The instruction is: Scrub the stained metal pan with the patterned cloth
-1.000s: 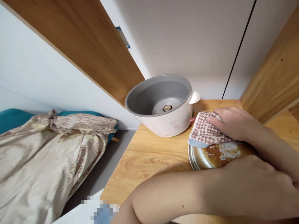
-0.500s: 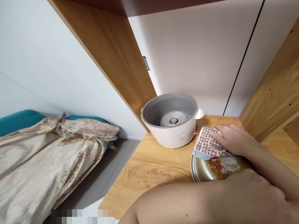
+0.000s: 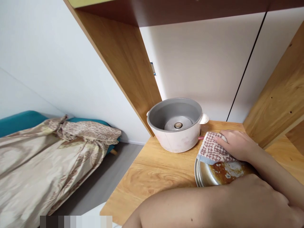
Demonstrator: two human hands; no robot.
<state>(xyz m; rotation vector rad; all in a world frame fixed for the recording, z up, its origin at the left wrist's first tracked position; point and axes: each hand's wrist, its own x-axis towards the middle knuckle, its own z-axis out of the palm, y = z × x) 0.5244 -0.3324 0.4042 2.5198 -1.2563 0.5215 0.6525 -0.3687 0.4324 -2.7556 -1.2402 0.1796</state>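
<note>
On the wooden table, a metal pot lies upside down, its base stained brown with pale worn patches. My right hand is closed over a folded red-and-white patterned cloth with a light blue edge, pressing it against the far side of the pot's base. My left arm crosses the foreground, and my left hand lies against the pot's near side with its fingers hidden. Left of the cloth stands a white rice cooker body without a lid, its grey inside and round heating plate showing.
A wooden upright rises behind the cooker on the left, and a wooden panel stands at the right. A dark red shelf hangs overhead. Farther left, a patterned cover drapes over teal furniture.
The view has tilted slightly, so the shelf and cooker appear lower. Both hands, the cloth and the pot hold nearly the same places relative to each other.
</note>
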